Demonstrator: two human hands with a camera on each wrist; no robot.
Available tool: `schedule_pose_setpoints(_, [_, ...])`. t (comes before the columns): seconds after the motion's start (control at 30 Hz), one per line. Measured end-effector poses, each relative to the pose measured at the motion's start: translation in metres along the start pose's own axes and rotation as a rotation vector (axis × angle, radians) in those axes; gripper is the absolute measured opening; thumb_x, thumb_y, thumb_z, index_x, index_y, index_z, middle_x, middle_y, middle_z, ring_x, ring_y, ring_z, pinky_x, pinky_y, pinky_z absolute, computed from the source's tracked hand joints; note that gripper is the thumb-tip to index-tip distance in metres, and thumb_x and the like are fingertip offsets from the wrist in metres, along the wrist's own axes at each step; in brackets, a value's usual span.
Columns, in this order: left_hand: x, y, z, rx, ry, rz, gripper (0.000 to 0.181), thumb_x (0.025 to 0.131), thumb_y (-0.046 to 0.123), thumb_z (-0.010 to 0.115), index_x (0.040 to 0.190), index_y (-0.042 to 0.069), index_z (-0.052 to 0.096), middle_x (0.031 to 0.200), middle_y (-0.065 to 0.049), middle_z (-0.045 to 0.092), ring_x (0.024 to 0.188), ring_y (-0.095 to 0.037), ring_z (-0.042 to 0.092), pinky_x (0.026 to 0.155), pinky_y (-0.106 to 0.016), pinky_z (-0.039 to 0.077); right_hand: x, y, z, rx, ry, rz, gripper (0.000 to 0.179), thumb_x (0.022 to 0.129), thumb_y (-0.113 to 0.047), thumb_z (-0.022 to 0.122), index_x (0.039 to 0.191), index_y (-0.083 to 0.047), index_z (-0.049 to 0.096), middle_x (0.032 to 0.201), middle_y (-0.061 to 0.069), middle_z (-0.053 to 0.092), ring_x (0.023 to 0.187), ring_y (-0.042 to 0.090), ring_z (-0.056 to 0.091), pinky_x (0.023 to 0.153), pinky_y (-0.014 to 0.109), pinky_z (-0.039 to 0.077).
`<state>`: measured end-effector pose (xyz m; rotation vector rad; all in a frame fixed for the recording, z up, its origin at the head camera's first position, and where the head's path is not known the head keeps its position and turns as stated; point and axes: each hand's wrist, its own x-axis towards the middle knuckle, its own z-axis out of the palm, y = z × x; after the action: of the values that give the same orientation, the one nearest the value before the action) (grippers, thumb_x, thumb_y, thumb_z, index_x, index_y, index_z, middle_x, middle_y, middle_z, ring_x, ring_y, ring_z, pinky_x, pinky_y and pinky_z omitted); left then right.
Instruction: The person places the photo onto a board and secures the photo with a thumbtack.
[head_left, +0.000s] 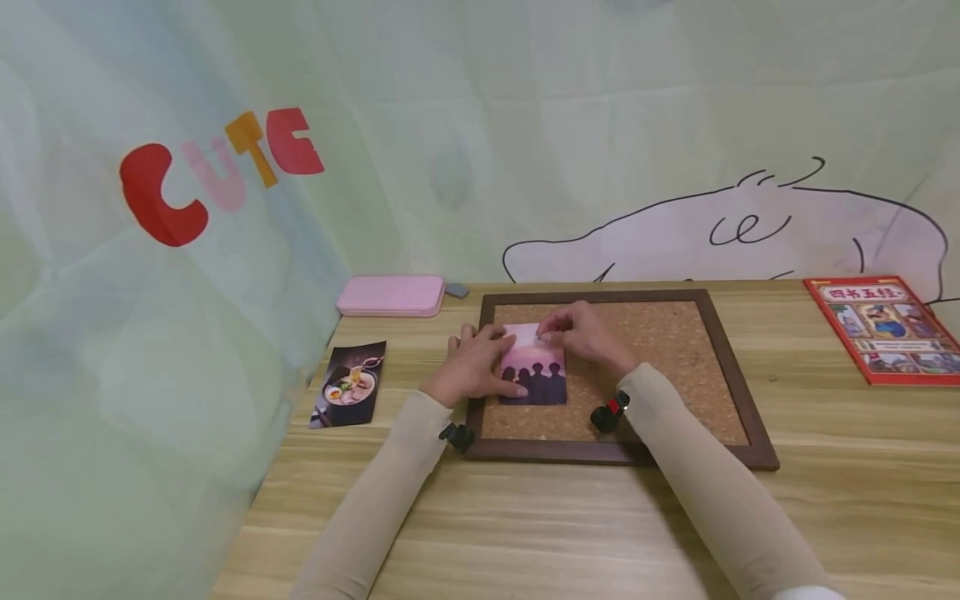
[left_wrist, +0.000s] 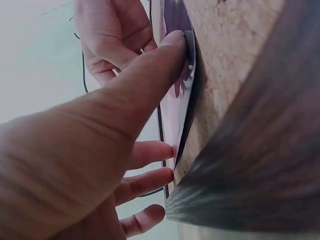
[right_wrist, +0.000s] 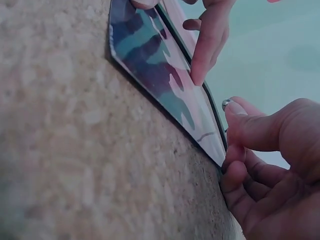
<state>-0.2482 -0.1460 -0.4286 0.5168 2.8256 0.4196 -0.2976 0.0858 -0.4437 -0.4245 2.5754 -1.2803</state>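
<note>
A photo (head_left: 534, 379) with dark silhouettes of people under a pink sky lies on the framed corkboard (head_left: 637, 429), toward its left side. My left hand (head_left: 474, 367) presses on it, the thumb at the lower left and the fingers spread along the left edge and top. In the left wrist view, the photo's near edge bows up off the cork. Between thumb and index finger my right hand (head_left: 581, 337) pinches a pushpin (right_wrist: 226, 103) with a silvery rounded head, at the photo's upper right corner. The other right fingertips touch that edge in the right wrist view.
Left of the board lies a second photo (head_left: 351, 387) of a bowl of food. A pink case (head_left: 392, 296) sits at the back left, beside a small grey piece (head_left: 456, 290). On the far right is a red-bordered book (head_left: 885, 329). A printed curtain (head_left: 450, 108) hangs behind the table.
</note>
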Motion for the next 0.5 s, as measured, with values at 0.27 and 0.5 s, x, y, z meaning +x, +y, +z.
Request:
schedule_pose_setpoints(0.27, [0.000, 0.000, 0.001, -0.005, -0.013, 0.017, 0.099, 0.084, 0.054, 0.090, 0.164, 0.015, 0.046, 0.174, -0.010, 0.037, 0.134, -0.034, 0.035, 0.104, -0.047, 0.031, 0.008, -0.003, 0.000, -0.023, -0.012, 0.043, 0.024, 0.101, -0.003, 0.065, 0.110, -0.015, 0.084, 0.111, 0.011, 0.073, 0.097, 0.025, 0.056, 0.078, 0.032, 0.044])
schedule_pose_setpoints(0.5, [0.001, -0.001, 0.001, 0.000, -0.017, 0.018, 0.099, 0.084, 0.054, 0.090, 0.164, 0.015, 0.046, 0.173, -0.010, 0.037, 0.132, -0.034, 0.036, 0.104, -0.046, 0.031, 0.013, -0.003, 0.004, -0.004, -0.019, 0.070, 0.021, 0.100, -0.004, 0.067, 0.109, -0.012, 0.084, 0.113, 0.012, 0.075, 0.092, 0.024, 0.056, 0.071, 0.029, 0.043])
